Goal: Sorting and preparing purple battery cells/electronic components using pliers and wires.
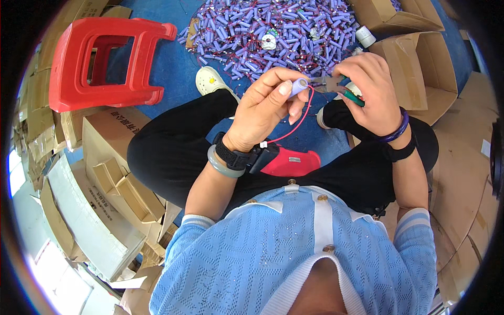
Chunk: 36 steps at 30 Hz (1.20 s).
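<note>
Between the thumb and fingers of my left hand [262,107] is a purple cylindrical battery cell [298,87], its end turned to the right. A red wire [304,116] runs from that end and curves down towards my left wrist, where a small white connector [263,144] shows. My right hand [370,89] is closed round green-handled cutting pliers [328,84]. Their metal jaws point left and meet or nearly meet the cell's end; whether they grip the wire there is too small to tell.
A large heap of purple cells with wires [273,37] lies ahead on the blue floor. An overturned red stool [107,63] stands at the left. Open cardboard boxes [420,73] are at the right, with more cardboard [121,173] on the left. A white roll [365,37] sits by the heap.
</note>
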Each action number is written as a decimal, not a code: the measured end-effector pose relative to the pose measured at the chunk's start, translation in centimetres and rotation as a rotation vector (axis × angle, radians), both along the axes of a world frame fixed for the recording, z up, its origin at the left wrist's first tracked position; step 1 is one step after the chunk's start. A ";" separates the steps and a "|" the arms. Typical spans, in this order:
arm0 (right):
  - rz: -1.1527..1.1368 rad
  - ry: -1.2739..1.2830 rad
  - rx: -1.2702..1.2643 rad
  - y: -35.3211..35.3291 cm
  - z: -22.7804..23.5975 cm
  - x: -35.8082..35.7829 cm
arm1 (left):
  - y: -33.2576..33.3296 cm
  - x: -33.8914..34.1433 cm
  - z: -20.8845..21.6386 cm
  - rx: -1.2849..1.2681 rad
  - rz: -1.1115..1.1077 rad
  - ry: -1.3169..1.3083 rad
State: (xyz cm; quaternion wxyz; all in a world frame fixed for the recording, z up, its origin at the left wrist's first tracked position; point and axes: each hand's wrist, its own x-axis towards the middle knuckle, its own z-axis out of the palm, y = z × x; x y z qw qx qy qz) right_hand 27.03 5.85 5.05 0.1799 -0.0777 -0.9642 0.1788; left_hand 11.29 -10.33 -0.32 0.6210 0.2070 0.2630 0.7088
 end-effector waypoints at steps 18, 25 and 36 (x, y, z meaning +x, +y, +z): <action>0.142 -0.501 -1.476 -0.9 -0.6 1.0 | -0.4 1.3 1.5 -0.161 0.061 0.528; 0.188 -0.463 -0.922 1.4 -1.0 1.9 | -0.5 -3.3 0.1 -0.552 0.243 0.975; 0.040 -0.675 -0.065 0.2 -2.2 2.5 | -1.4 -9.7 -22.2 -0.574 -0.622 1.849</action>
